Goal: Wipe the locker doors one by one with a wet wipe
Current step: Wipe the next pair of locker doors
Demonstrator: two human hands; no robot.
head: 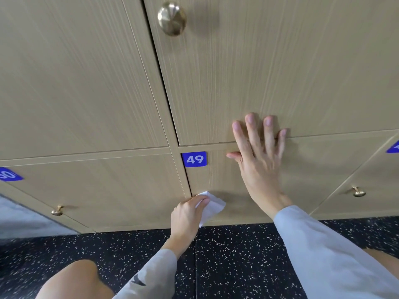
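Light wood locker doors fill the view. The bottom-row door marked with a blue plate 49 [194, 159] is the locker door [313, 169] in front of me. My left hand [186, 216] presses a folded white wet wipe [212, 207] against this door's lower left part, near its left edge. My right hand [258, 156] lies flat with spread fingers across the seam between door 49 and the door above [259, 61], holding nothing.
A brass knob [172, 18] sticks out of the upper door. Smaller knobs sit on the left neighbour door [57, 210] and the right one [358, 192]. Black speckled floor [237, 255] runs below the lockers. My knee [75, 281] is at bottom left.
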